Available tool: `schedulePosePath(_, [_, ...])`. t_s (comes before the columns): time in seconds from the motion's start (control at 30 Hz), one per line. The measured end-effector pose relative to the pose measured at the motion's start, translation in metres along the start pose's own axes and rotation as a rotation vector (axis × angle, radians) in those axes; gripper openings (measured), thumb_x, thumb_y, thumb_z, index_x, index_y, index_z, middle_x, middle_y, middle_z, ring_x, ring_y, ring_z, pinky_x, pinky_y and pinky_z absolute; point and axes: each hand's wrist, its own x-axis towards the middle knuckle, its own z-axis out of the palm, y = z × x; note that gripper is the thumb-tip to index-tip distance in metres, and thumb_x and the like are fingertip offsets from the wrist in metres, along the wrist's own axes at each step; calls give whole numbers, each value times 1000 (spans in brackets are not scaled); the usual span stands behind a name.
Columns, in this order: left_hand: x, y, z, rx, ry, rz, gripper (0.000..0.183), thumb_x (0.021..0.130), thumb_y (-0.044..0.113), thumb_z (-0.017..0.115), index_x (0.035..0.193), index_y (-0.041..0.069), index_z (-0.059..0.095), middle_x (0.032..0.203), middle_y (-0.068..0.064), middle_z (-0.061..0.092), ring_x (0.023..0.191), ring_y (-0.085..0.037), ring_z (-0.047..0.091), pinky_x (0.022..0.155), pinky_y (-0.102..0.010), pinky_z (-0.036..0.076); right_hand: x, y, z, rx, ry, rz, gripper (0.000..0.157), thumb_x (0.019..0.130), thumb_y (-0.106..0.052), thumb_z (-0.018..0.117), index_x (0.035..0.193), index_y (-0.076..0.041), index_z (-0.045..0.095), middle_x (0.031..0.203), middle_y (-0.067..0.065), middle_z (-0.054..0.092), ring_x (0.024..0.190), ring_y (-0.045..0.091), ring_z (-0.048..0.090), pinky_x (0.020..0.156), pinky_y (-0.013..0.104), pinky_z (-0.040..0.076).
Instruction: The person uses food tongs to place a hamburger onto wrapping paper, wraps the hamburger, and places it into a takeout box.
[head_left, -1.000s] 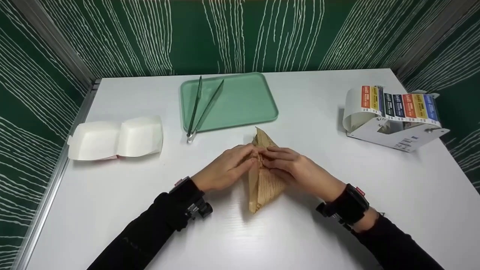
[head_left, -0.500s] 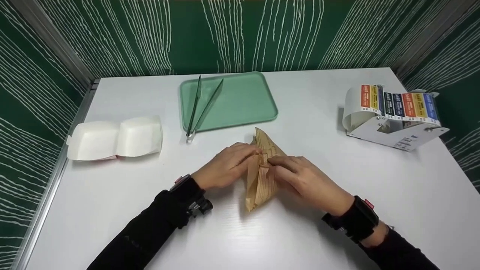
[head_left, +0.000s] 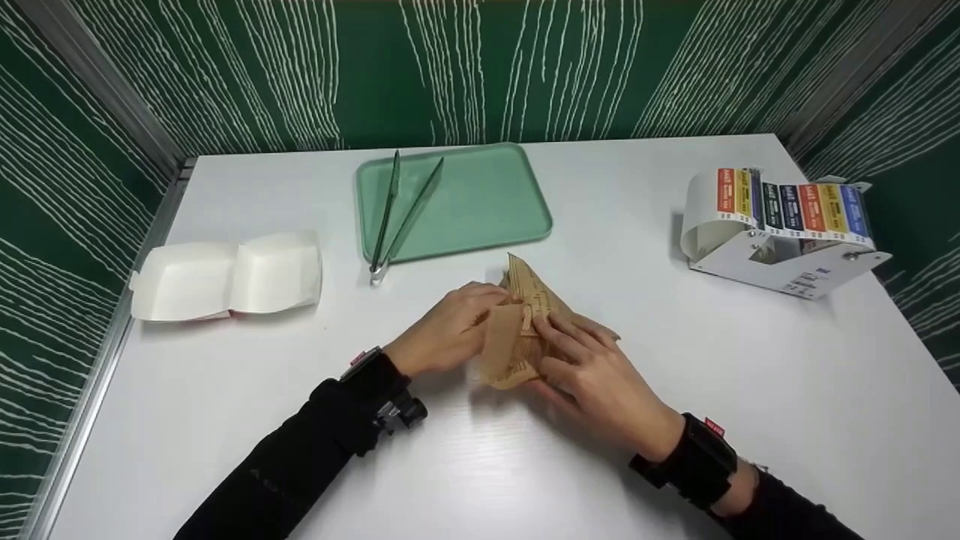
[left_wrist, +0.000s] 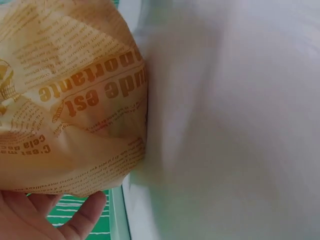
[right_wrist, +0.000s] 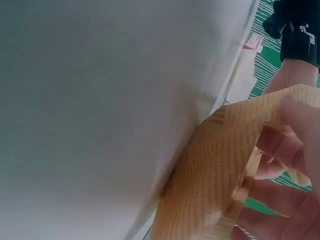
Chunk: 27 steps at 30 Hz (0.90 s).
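A brown sheet of food wrapping paper (head_left: 536,292), printed with newspaper-like text, is folded into a pointed parcel at the middle of the white table. Its contents are hidden. My left hand (head_left: 456,330) holds the parcel's left side, fingers bent at the fold. From the right, my right hand (head_left: 600,379) grips the near part, its fingertips on the raised flap. Large printed words show on the paper (left_wrist: 95,95) in the left wrist view, with thumb and fingers of the left hand (left_wrist: 45,217) at its edge. In the right wrist view, the paper (right_wrist: 210,170) bends beside the right hand (right_wrist: 295,205).
An open white takeaway box (head_left: 195,281) lies at the left. Behind the parcel is a green tray (head_left: 487,195) with metal tongs (head_left: 409,217) resting across its left end. A white dispenser of colourful label rolls (head_left: 784,232) stands at the right.
My right hand has slid toward the parcel's near end. The paper's near tip has folded up and away from me, shortening the parcel. My left hand stays nearly in place.
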Motion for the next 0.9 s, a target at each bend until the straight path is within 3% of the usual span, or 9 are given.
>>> schedulePosePath(0.1, [2,-1,1,-33,17,-19,43,115,27,44,139,1,69,144,-18,69,139,-34,61,124,-48,43,0,3,-3,96,-42,18,9,91,-15,84,90,-9,78,147,27,64,139,49,60,116,63,47])
schedulePosePath(0.23, [5,-2,1,-91,34,-54,41,116,32,45,119,7,76,127,-12,77,127,-29,68,117,-47,48,1,7,-9,243,-136,118,3,87,-7,80,88,-6,77,156,27,55,149,49,49,118,58,46])
schedulePosePath(0.33, [5,-2,1,-118,45,-89,39,116,34,46,110,8,76,121,-11,77,121,-28,69,114,-47,50,1,8,-11,295,-172,174,5,86,-8,81,91,-6,79,159,25,52,153,47,45,116,53,49])
schedulePosePath(0.47, [5,0,2,-125,60,-133,40,115,37,48,114,9,77,126,-12,77,124,-29,69,115,-49,50,3,6,-9,273,-157,164,14,92,-19,85,84,-9,78,157,27,52,151,48,47,118,55,46])
schedulePosePath(0.6, [5,0,2,-149,97,-168,39,115,36,50,113,9,78,115,-12,79,114,-29,72,107,-48,54,4,7,-7,270,-143,127,13,96,-13,80,105,-3,83,153,28,56,148,47,49,123,61,38])
schedulePosePath(0.73, [5,-1,2,-179,134,-201,39,114,35,52,105,8,78,102,-11,79,105,-27,73,101,-46,57,4,11,-8,342,-152,146,37,94,-4,76,130,2,74,153,23,60,148,41,52,125,60,35])
schedulePosePath(0.83, [5,-1,2,-194,151,-195,35,114,30,52,96,8,71,83,-4,70,91,-22,70,90,-40,58,4,12,-10,386,-181,195,47,90,-4,77,137,1,70,150,15,66,135,27,65,122,54,44])
schedulePosePath(0.9, [5,-2,3,-207,159,-187,31,114,28,54,94,7,66,76,1,60,84,-18,66,83,-35,57,5,13,-11,404,-209,220,51,89,-4,78,139,0,67,148,11,66,127,19,66,115,49,52])
